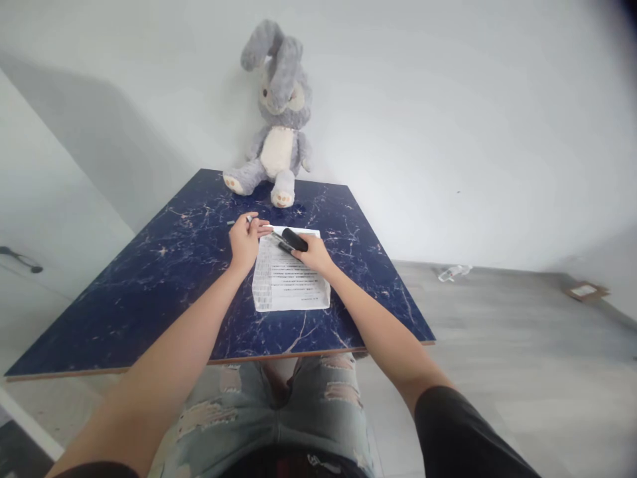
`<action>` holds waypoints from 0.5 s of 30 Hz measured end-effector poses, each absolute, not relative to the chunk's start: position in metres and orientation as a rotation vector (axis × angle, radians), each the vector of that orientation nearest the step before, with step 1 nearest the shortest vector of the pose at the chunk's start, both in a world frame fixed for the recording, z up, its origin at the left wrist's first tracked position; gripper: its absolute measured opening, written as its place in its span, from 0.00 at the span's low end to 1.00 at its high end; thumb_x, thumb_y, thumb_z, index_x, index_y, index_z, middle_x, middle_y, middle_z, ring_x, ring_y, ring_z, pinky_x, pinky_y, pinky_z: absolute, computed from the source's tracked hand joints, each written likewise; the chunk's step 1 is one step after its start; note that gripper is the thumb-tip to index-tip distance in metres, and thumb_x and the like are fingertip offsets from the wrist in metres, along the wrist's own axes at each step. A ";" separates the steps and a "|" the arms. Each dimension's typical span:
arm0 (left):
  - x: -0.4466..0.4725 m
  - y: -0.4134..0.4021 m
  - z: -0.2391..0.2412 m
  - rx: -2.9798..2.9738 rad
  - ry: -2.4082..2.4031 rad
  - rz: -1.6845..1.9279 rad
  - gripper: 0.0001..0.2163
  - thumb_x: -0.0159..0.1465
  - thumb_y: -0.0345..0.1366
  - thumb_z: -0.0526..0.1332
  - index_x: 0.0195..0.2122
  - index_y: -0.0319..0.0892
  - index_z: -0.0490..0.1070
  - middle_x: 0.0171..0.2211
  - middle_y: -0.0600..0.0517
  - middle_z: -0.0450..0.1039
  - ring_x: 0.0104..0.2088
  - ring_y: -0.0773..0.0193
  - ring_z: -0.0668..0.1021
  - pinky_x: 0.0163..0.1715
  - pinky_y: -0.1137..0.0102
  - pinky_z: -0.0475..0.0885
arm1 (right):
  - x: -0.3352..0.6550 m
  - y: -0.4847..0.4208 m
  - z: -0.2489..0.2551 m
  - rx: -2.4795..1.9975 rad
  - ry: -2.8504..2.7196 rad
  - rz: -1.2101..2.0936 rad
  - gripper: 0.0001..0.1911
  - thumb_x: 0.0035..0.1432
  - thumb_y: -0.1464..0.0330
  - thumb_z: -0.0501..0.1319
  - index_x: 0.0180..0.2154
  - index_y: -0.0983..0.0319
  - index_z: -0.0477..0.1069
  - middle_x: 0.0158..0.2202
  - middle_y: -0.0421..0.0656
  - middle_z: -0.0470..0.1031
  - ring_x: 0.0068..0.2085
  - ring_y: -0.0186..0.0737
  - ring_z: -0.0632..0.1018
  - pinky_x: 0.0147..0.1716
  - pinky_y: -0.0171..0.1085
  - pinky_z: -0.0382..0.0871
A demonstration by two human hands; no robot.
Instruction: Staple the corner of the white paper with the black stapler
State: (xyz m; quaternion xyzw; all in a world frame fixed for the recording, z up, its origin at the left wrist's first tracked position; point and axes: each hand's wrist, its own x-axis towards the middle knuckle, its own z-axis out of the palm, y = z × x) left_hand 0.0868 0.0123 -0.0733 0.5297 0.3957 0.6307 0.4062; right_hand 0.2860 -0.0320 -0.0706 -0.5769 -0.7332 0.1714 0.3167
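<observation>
Nearest, torn jeans (308, 405) are seen below the edge of a dark blue marbled table (149, 279). Farther in, a printed paper sheet (288, 282) lies flat, its long axis running away from the person. At its far edge, a black stapler (291, 239) is clasped by the right hand (312, 253), its long axis pointing far-left. The left hand (245, 238) is pinched shut on the sheet's far-left corner. Beyond, a grey plush rabbit (279, 119) is propped against the wall.
</observation>
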 end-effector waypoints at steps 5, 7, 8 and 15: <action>0.087 -0.007 -0.065 1.879 1.059 1.418 0.15 0.71 0.51 0.59 0.45 0.45 0.77 0.35 0.48 0.81 0.34 0.59 0.84 0.40 0.66 0.78 | 0.286 -0.037 -0.064 -1.275 -1.917 0.339 0.21 0.59 0.63 0.69 0.53 0.63 0.77 0.48 0.50 0.80 0.49 0.50 0.78 0.56 0.48 0.70; 0.085 -0.009 -0.066 2.125 1.087 1.313 0.13 0.70 0.47 0.60 0.41 0.46 0.79 0.31 0.48 0.80 0.33 0.57 0.83 0.42 0.65 0.77 | 0.286 -0.045 -0.055 -1.096 -1.892 0.296 0.23 0.64 0.59 0.66 0.58 0.60 0.75 0.52 0.50 0.77 0.53 0.48 0.76 0.59 0.48 0.69; 0.084 -0.008 -0.067 2.229 1.098 1.264 0.11 0.68 0.46 0.60 0.39 0.46 0.79 0.29 0.47 0.80 0.34 0.55 0.82 0.43 0.64 0.76 | 0.286 -0.049 -0.050 -1.018 -1.906 0.317 0.23 0.65 0.58 0.65 0.58 0.59 0.75 0.53 0.50 0.77 0.53 0.47 0.76 0.58 0.47 0.70; 0.087 -0.008 -0.072 2.600 1.030 1.136 0.14 0.69 0.43 0.57 0.31 0.45 0.78 0.28 0.47 0.79 0.29 0.58 0.79 0.35 0.66 0.72 | 0.282 -0.054 -0.042 -0.828 -1.833 0.374 0.12 0.68 0.61 0.63 0.43 0.58 0.83 0.44 0.45 0.79 0.45 0.41 0.79 0.51 0.39 0.76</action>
